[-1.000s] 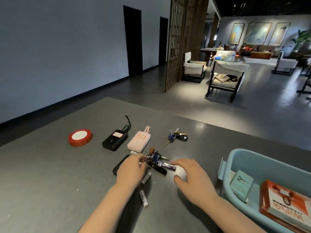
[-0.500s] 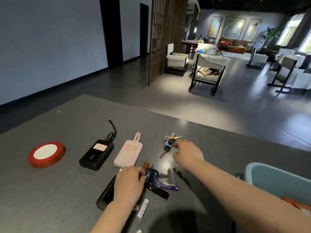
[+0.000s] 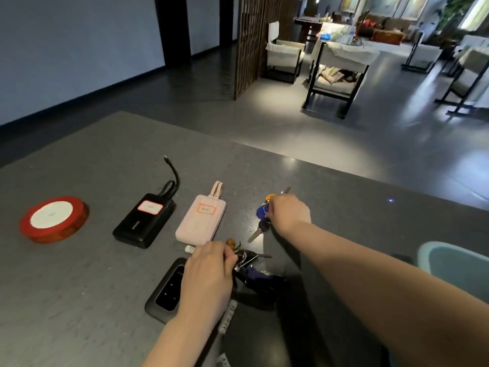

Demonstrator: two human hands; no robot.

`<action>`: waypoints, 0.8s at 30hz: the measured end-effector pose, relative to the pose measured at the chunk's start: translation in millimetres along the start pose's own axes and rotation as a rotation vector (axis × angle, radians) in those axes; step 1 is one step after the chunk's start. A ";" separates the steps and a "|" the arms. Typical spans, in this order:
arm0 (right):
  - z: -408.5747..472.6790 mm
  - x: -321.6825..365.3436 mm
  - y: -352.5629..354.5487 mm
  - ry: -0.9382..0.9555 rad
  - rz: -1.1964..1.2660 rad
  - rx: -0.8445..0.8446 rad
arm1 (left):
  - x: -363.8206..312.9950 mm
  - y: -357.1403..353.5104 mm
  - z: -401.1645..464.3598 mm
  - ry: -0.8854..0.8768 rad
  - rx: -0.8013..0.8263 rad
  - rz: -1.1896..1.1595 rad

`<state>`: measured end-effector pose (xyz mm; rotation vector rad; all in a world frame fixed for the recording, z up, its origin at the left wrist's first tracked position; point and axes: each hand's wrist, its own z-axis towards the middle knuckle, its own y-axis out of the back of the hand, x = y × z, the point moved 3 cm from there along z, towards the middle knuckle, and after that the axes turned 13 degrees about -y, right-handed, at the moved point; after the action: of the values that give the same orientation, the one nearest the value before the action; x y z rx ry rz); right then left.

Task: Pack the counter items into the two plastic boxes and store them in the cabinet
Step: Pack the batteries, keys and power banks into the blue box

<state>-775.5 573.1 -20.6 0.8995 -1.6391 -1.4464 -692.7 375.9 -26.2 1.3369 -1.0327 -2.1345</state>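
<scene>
Head view, metal keys (image 3: 260,223) (jagged), round ribbon spool (image 3: 54,219)

Bare counter (image 3: 79,300) lies left; pink power bank (image 3: 200,224) crowds both key bunches.

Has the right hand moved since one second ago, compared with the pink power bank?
Yes. The right hand went from the near counter edge, level with the left hand, away to the far key bunch right of the pink power bank.
</scene>
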 end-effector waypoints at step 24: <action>-203.3 -259.9 233.2 -0.014 1.053 -0.305 | -240.3 73.5 -21.4 -0.492 -0.308 -0.143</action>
<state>-480.0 734.6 202.8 -0.1796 -1.4611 -0.8821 -567.7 483.5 164.7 0.7789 -0.7411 -2.6770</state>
